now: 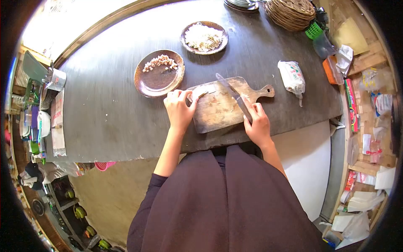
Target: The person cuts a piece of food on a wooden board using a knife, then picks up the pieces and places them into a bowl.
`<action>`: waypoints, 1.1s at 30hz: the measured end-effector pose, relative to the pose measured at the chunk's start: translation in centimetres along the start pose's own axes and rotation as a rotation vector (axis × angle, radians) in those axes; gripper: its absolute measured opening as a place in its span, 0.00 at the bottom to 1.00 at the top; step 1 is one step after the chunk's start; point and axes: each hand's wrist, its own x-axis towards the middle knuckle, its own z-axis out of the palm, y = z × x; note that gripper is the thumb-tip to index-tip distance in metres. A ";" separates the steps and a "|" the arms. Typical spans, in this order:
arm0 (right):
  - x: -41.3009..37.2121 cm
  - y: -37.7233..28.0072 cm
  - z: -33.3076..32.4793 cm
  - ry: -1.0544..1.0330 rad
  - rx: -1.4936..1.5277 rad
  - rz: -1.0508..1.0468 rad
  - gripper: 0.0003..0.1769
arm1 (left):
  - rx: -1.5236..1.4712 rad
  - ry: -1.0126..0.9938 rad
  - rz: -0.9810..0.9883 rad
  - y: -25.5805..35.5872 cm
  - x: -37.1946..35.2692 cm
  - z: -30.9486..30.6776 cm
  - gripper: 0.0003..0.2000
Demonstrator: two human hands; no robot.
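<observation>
My right hand is wrapped round the dark handle of a knife, whose blade points up and left over a wooden cutting board. At the board's upper left edge, my left hand has its fingers closed beside a small pale piece of food. That piece lies partly at the fingertips; its kind is unclear. Beyond my left hand stands a brown plate with small chopped pinkish pieces. Farther back, another plate holds a heap of pale shredded food.
A white plastic packet lies right of the board. At the back right are stacked plates, a wicker stack and a green basket. Utensil holders stand at the table's left edge.
</observation>
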 end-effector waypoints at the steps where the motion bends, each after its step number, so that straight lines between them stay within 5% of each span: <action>1: -0.1 -0.4 0.3 -0.011 0.005 -0.008 0.39 | -0.002 -0.005 0.005 -0.1 -0.1 -0.2 0.15; 16: 0.3 -3.7 2.6 0.074 -0.152 0.000 0.39 | -0.072 -0.090 0.088 -1.5 0.7 -1.2 0.13; 22: 1.9 -5.9 2.4 0.200 -0.107 -0.050 0.30 | -0.107 -0.173 0.124 -1.9 1.5 -1.8 0.14; 28: 5.8 -6.8 5.6 0.048 -0.098 -0.135 0.14 | -0.146 -0.245 0.101 -2.8 1.4 -1.6 0.15; 33: 8.1 -6.6 8.8 0.038 -0.178 -0.089 0.17 | -0.158 -0.217 0.136 -2.5 1.5 -1.9 0.14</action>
